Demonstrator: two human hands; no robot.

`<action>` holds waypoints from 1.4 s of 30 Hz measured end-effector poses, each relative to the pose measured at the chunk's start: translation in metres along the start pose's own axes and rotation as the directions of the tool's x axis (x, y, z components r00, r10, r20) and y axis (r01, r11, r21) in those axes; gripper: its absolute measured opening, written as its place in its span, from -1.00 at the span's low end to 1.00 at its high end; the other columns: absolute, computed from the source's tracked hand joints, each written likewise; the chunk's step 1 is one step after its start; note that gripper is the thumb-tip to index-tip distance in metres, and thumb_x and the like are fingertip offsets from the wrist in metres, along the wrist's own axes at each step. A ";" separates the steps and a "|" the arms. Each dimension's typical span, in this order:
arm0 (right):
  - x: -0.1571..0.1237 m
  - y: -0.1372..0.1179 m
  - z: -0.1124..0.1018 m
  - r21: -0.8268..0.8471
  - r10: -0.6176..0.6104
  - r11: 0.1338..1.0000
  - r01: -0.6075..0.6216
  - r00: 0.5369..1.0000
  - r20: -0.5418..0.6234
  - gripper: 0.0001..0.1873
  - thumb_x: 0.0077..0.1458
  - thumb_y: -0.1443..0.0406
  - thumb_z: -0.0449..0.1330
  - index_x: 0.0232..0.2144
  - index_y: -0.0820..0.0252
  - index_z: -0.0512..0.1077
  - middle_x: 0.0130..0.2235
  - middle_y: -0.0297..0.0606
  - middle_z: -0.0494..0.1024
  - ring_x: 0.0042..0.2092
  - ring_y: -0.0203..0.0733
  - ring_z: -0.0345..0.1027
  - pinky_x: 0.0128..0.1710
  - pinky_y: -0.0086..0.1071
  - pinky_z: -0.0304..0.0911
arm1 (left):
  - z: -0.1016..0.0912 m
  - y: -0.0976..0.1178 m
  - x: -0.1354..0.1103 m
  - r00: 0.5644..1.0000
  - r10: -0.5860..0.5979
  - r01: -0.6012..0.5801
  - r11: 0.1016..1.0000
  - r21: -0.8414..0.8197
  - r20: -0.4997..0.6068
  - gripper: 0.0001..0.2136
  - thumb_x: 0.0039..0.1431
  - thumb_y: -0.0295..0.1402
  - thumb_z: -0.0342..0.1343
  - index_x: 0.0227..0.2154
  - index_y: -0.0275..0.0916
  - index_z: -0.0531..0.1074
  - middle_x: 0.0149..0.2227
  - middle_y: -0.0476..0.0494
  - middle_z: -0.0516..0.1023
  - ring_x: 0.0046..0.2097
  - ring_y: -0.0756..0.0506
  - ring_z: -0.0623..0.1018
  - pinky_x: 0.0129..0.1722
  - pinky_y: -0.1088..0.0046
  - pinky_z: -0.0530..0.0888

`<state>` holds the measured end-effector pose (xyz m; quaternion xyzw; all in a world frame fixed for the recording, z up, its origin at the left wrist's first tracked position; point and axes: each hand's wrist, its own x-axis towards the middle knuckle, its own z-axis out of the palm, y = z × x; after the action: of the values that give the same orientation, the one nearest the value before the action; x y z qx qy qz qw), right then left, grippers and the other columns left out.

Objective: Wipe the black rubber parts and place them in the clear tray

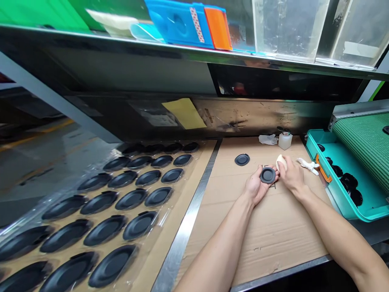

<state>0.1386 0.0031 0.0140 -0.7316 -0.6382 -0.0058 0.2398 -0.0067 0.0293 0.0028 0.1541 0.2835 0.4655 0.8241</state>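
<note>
My left hand point(254, 187) holds a round black plastic part point(268, 175) with a raised rim, its face turned up over the fingers. Close beside it, my right hand point(292, 175) pinches a cream-coloured pad point(281, 161), perhaps a sponge or folded cloth. I cannot tell whether the pad touches the part. Another black part point(242, 159) lies flat on the cardboard, beyond my left hand. Behind my hands stand a small white pump bottle point(285, 140) and a crumpled white wipe point(268, 139). A white cloth point(308, 166) lies to the right of my right hand.
At left, a clear plastic tray point(164, 221) holds rows of several black parts. On the right is a teal bin point(336, 198) with black pieces, beside a green conveyor belt point(364, 134). A shelf edge point(182, 50) crosses overhead. Cardboard point(273, 239) covers the bench.
</note>
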 end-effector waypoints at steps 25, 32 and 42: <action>0.005 0.034 0.006 0.173 0.028 0.985 -0.020 0.999 -0.043 -0.58 0.28 0.05 0.04 0.06 0.09 0.42 -0.11 -0.13 0.63 -0.07 0.03 0.50 -0.15 -0.23 0.32 | 0.003 0.022 -0.011 0.990 -0.099 0.120 0.962 -0.246 0.097 -0.49 0.44 -0.09 -0.18 0.04 -0.50 0.40 -0.07 -0.55 0.59 -0.14 -0.19 0.68 -0.25 0.44 0.64; 0.006 0.032 0.004 0.164 0.038 0.986 -0.034 0.999 -0.025 -0.56 0.27 0.04 0.04 0.05 0.10 0.43 -0.11 -0.13 0.63 -0.09 0.01 0.50 -0.17 -0.26 0.31 | -0.002 0.023 -0.010 0.985 -0.121 0.144 0.971 -0.190 0.125 -0.33 0.41 0.05 -0.28 -0.04 -0.54 0.46 -0.26 -0.48 0.64 -0.38 -0.10 0.65 -0.44 0.53 0.58; -0.002 0.020 -0.009 0.434 0.019 0.900 0.033 0.993 -0.116 -0.57 0.23 -0.01 0.10 -0.07 0.17 0.45 -0.36 -0.24 0.59 -0.35 -0.11 0.44 -0.31 -0.30 0.29 | 0.002 0.000 -0.006 0.990 0.075 -0.089 0.989 0.117 0.120 -0.45 0.33 0.07 -0.04 -0.01 -0.38 0.47 -0.20 -0.41 0.63 -0.30 -0.15 0.63 -0.31 0.35 0.59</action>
<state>0.1596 -0.0033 0.0146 -0.6555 -0.6108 0.0932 0.4342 -0.0080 0.0241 0.0069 0.2421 0.2568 0.4711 0.8084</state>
